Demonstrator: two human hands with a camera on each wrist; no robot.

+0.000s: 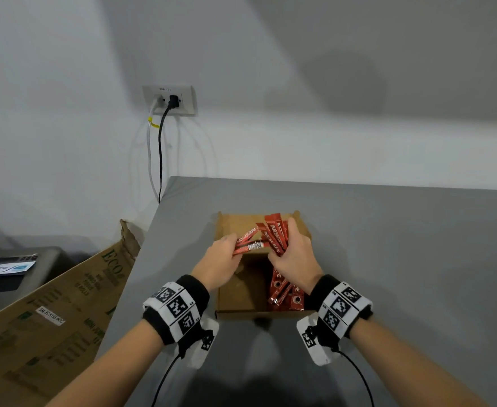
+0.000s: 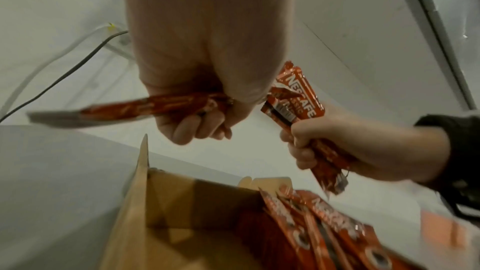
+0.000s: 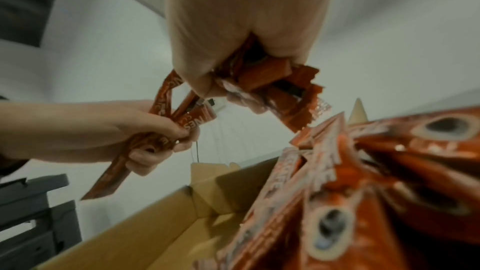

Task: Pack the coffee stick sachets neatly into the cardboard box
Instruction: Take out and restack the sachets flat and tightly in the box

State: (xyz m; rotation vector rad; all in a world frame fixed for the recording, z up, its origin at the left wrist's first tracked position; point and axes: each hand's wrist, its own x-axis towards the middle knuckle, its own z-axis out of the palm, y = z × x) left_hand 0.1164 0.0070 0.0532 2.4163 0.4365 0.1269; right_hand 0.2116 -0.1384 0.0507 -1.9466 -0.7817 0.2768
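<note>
Two wrists in black bands with square-patterned markers are reaching over the near edge of the cardboard box [image 1: 232, 301], which is sitting open on the grey table [image 1: 403, 259]. Several red coffee stick sachets [image 1: 285, 292] are already lying inside, leaning along the box's right side. Above the box, the left hand [image 1: 222, 259] is gripping a few loose sachets [image 1: 248, 245], its fingers [image 2: 200, 128] curled round them so that they are sticking out crosswise on both sides of the fist. Just beside it, the right hand [image 1: 295, 255] is clenching a thicker bunch of sachets [image 1: 273, 233] that is fanning upward past the thumb. The two bundles are nearly touching at their tips. Off the table's left edge, a large printed carton [image 1: 59, 312] is leaning. Farther back, a wall socket [image 1: 169, 99] is holding a black plug and a white one, their cables hanging down behind the table.
</note>
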